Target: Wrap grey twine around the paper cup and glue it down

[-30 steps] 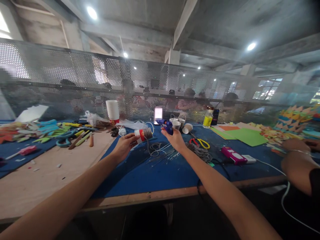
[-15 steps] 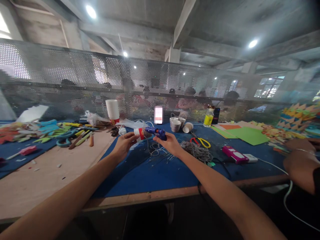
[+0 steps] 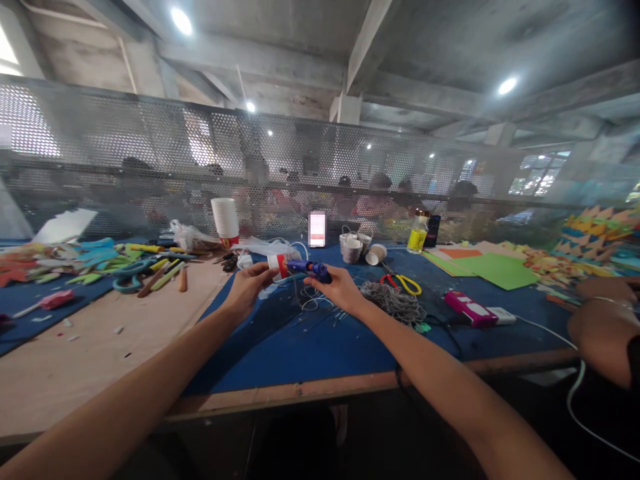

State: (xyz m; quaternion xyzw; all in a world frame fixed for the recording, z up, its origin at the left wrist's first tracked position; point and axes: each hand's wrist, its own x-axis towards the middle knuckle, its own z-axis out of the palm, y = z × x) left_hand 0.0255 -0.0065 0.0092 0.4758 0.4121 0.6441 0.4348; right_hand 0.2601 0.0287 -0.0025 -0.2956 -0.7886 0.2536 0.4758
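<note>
My left hand (image 3: 250, 285) grips a red and white paper cup (image 3: 278, 265) turned on its side, partly wrapped in grey cord. In my right hand (image 3: 337, 287) is a blue hot glue gun (image 3: 307, 267), its nozzle pointing left at the cup's side. Whether the nozzle touches the cup I cannot tell. Loose grey cord trails below the cup. A heap of grey cord (image 3: 393, 303) lies to the right of my right hand, with red and yellow handled scissors (image 3: 407, 284) behind it.
Small cord-wrapped cups (image 3: 351, 248) and a phone (image 3: 317, 229) stand at the back. A stack of paper cups (image 3: 225, 220) is at back left, near several tools. To the right lie a magenta box (image 3: 470, 309), green paper (image 3: 505, 270) and another person's arm (image 3: 603, 320).
The glue gun has shifted slightly left and down against the cup's wrapped side. My left hand and the cup stay nearly where they were.
</note>
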